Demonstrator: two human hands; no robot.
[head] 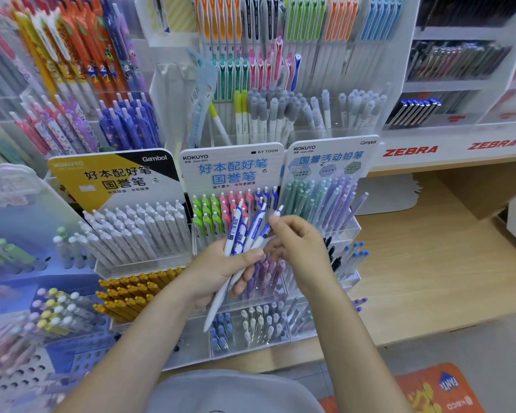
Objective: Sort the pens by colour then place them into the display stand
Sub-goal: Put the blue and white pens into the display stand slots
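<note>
At the bottom of the frame two bare forearms reach forward over a grey garment, and an orange printed bag lies at the lower right. In the centre, the left hand grips a small bundle of blue-and-white pens; its fingers and thumb are curled round the white barrels, and the tips point down toward the lower centre. Just beside it, the right hand pinches the top end of one pen of the same kind between thumb and forefinger, while its other fingers are loosely curled.

These pens look light, stiff and smooth, so they may slip or fan out in a loose grip. It seems best to take each one at the upper barrel near the clip, where the fingers find an edge, and to slide it in straight.

Directly behind the hands stands the display stand with the blue header card. Its slots already hold green pens, pink pens and a few blue pens at the right side, so the blue group probably belongs there. To the left of it is a stand of white pens, and to the right pastel pencils. At the top, more racks of coloured pens fill the shelves.
</note>
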